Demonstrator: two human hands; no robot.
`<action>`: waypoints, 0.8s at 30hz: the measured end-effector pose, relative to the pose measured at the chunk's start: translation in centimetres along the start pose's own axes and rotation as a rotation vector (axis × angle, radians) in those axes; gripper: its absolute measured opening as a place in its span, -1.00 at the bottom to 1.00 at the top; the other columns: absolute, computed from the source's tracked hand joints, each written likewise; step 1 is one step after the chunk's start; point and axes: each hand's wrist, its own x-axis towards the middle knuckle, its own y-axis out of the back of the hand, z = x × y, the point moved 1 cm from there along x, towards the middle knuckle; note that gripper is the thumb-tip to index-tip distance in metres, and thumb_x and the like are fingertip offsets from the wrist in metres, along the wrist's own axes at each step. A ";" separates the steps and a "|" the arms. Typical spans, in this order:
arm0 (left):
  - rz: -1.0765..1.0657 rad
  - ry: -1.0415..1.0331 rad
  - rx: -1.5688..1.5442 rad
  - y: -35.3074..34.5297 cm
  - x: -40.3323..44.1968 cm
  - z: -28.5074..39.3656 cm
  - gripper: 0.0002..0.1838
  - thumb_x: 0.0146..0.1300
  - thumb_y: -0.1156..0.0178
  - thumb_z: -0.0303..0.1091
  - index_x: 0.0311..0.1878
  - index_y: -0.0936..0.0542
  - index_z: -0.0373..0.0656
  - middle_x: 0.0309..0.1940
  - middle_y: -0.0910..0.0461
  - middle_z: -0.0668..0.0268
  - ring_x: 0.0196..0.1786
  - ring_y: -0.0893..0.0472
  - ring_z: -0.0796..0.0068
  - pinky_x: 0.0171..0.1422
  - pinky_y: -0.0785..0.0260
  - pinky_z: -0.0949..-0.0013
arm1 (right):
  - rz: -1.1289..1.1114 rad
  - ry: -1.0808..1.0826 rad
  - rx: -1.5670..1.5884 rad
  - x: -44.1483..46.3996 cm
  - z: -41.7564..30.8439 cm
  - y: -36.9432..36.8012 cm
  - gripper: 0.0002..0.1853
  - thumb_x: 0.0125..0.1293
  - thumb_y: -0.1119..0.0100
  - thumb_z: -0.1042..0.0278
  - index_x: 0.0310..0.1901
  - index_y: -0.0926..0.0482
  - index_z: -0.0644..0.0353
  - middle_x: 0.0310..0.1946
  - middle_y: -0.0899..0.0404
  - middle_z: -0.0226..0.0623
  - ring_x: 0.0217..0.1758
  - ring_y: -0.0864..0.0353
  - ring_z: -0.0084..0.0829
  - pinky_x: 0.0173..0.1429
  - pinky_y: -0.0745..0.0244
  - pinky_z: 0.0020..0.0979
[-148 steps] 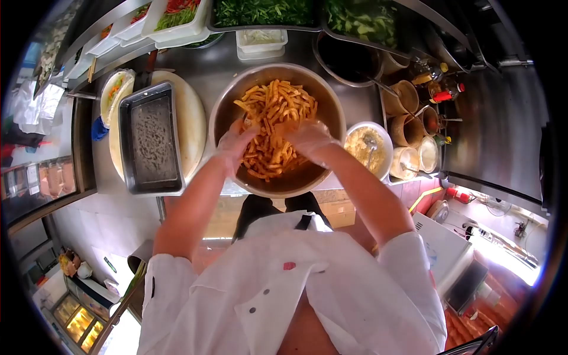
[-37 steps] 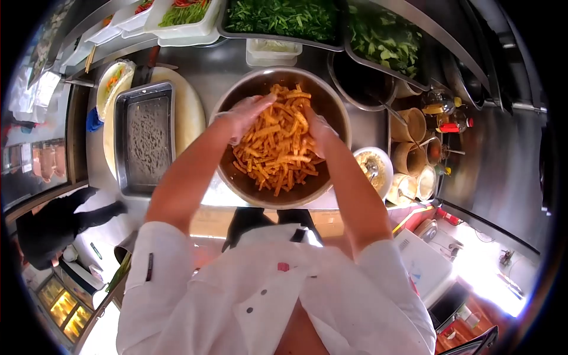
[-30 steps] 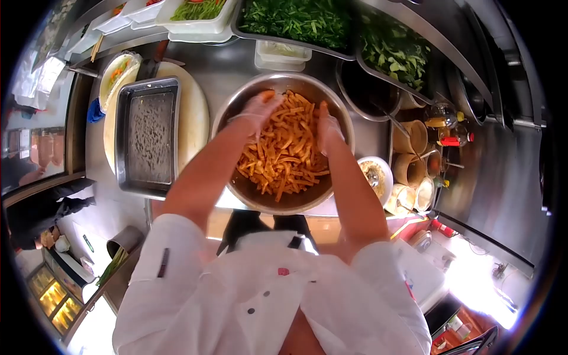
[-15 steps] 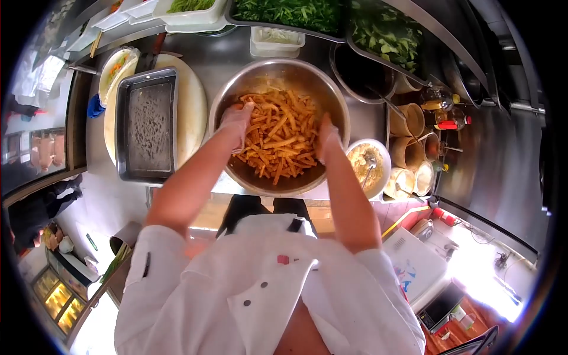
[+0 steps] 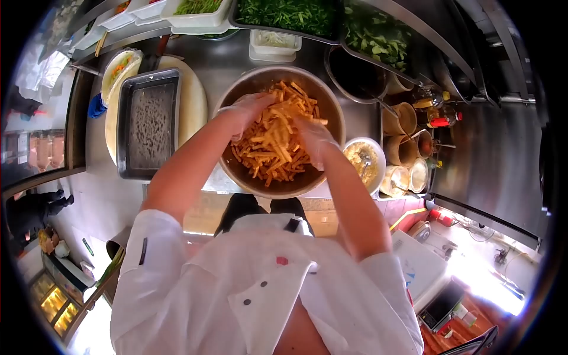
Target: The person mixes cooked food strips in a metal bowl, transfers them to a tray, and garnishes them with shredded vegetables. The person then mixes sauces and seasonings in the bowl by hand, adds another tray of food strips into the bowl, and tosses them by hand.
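Observation:
A large steel mixing bowl [image 5: 236, 168] holds a heap of orange-brown, seasoned strips [image 5: 275, 142] that look like fries. My left hand [image 5: 245, 112], in a clear plastic glove, reaches over the heap from the left, its fingers curved around strips and their tips partly buried. Opposite it, my gloved right hand [image 5: 315, 142] cups strips from the right, slightly blurred, with its fingers mostly hidden among them. Between both hands the strips are bunched up and raised. Close to my right forearm stands a white bowl [image 5: 380, 155] of pale minced paste with a spoon.
On the left, a dark rectangular tray [image 5: 148, 130] rests on a round board [image 5: 192, 97]. Trays of chopped greens [image 5: 284, 16] line the back. A dark pot [image 5: 352, 74], several tubs [image 5: 399, 118] and bottles [image 5: 442, 116] stand on the right.
Both hands have moved from the bowl's sides inward over the heap, the right one more so. The strips are now gathered higher in the middle.

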 end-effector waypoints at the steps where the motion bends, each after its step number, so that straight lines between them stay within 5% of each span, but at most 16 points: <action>1: 0.099 0.023 -0.025 0.1 -1.3 -0.5 -0.35 0.46 -0.27 0.01 0.50 -0.42 -0.07 0.35 -0.55 0.09 0.30 -0.60 0.17 0.28 -0.56 0.03 | -0.005 0.007 -0.054 0.8 0.4 0.6 -0.30 0.52 0.07 -0.30 0.39 -0.49 0.13 0.39 -0.49 -0.05 0.32 -0.51 -0.22 0.37 -0.39 -0.26; 5: 0.507 0.101 -0.087 -0.8 -4.2 -2.0 -0.33 0.50 -0.19 0.03 0.56 -0.36 -0.06 0.36 -0.54 0.02 0.22 -0.65 0.09 0.14 -0.56 0.04 | 0.126 0.078 -0.241 16.2 5.4 5.0 -0.29 0.51 0.04 -0.25 0.50 -0.39 0.06 0.48 -0.40 0.00 0.52 -0.37 -0.11 0.54 -0.27 -0.06; 7: 0.607 0.166 0.024 -0.6 -2.2 -3.7 -0.27 0.49 -0.18 0.08 0.58 -0.32 -0.10 0.38 -0.52 -0.02 0.09 -0.73 0.07 -0.07 -0.61 0.11 | 0.208 0.013 -0.038 12.5 2.7 3.7 -0.22 0.56 0.14 -0.31 0.57 -0.27 0.12 0.54 -0.33 -0.02 0.52 -0.38 -0.08 0.50 -0.36 -0.07; 8: 0.737 0.068 0.126 0.9 3.0 -7.6 -0.15 0.42 -0.23 0.22 0.57 -0.31 -0.15 0.37 -0.51 -0.08 0.19 -0.69 0.08 -0.01 -0.56 0.06 | 0.214 -0.003 0.089 12.9 2.9 3.2 -0.20 0.58 0.15 -0.33 0.58 -0.24 0.14 0.54 -0.32 -0.03 0.51 -0.39 -0.08 0.47 -0.40 -0.06; 11: 0.486 0.204 0.013 -3.5 -0.3 -2.1 0.07 0.25 -0.26 0.48 0.63 -0.23 -0.04 0.58 -0.27 -0.01 0.54 -0.34 -0.04 0.49 -0.24 -0.11 | 0.091 -0.061 0.554 14.7 4.8 0.4 -0.22 0.61 0.18 -0.26 0.61 -0.18 0.17 0.53 -0.34 -0.09 0.50 -0.39 -0.14 0.47 -0.38 -0.15; 12: 0.433 0.227 0.159 -3.6 -0.2 -1.6 0.09 0.24 -0.26 0.49 0.63 -0.23 -0.04 0.59 -0.24 0.00 0.55 -0.31 -0.06 0.50 -0.22 -0.13 | 0.001 -0.130 0.733 12.6 3.7 -0.8 -0.26 0.63 0.21 -0.17 0.63 -0.15 0.16 0.54 -0.34 -0.15 0.50 -0.38 -0.21 0.53 -0.28 -0.27; 15: 0.273 0.246 0.378 -3.0 0.3 -0.7 0.12 0.22 -0.24 0.53 0.63 -0.23 -0.07 0.63 -0.16 0.03 0.58 -0.27 -0.07 0.55 -0.17 -0.16 | -0.055 -0.073 0.695 5.6 0.2 -1.9 -0.20 0.59 0.13 -0.32 0.53 -0.30 0.24 0.45 -0.44 -0.05 0.39 -0.53 -0.10 0.35 -0.52 -0.02; 17: 0.169 0.192 0.248 -1.3 0.2 -0.9 0.13 0.21 -0.23 0.54 0.63 -0.23 -0.08 0.64 -0.14 0.05 0.58 -0.27 -0.03 0.58 -0.15 -0.13 | -0.014 0.034 0.365 10.8 4.5 1.5 -0.26 0.60 0.12 -0.27 0.52 -0.35 0.19 0.40 -0.49 -0.10 0.34 -0.53 -0.23 0.48 -0.32 -0.24; 19: 0.213 0.038 0.217 -0.6 -0.2 -0.5 0.03 0.29 -0.27 0.41 0.60 -0.25 -0.11 0.59 -0.24 0.04 0.53 -0.34 0.05 0.54 -0.26 -0.03 | -0.045 -0.058 0.189 6.3 2.0 3.1 -0.31 0.63 0.09 -0.22 0.48 -0.40 0.22 0.37 -0.51 -0.05 0.27 -0.61 -0.20 0.41 -0.47 -0.15; 20: 0.294 0.008 0.209 -0.4 0.9 -1.2 0.01 0.31 -0.27 0.37 0.61 -0.24 -0.11 0.58 -0.26 0.05 0.52 -0.36 0.07 0.53 -0.28 0.01 | -0.001 0.014 0.072 6.4 1.8 4.1 -0.31 0.62 0.09 -0.23 0.48 -0.41 0.19 0.33 -0.54 -0.06 0.27 -0.61 -0.21 0.41 -0.44 -0.26; 22: 0.357 -0.073 0.213 -0.5 3.1 -2.3 0.00 0.36 -0.28 0.29 0.66 -0.16 -0.11 0.58 -0.29 0.05 0.55 -0.36 0.08 0.49 -0.35 0.05 | 0.216 0.188 -0.290 15.2 6.9 5.0 -0.35 0.55 -0.08 -0.12 0.48 -0.44 0.16 0.27 -0.58 -0.01 0.20 -0.64 -0.12 0.37 -0.47 -0.22; 24: 0.452 -0.072 0.414 -2.5 6.4 -2.6 0.00 0.38 -0.25 0.32 0.64 -0.17 -0.18 0.48 -0.41 -0.02 0.44 -0.48 0.08 0.49 -0.36 0.07 | 0.267 0.175 -0.550 14.7 5.2 3.8 -0.29 0.28 -0.37 0.30 0.47 -0.43 0.20 0.27 -0.59 0.01 0.25 -0.63 -0.10 0.36 -0.51 -0.24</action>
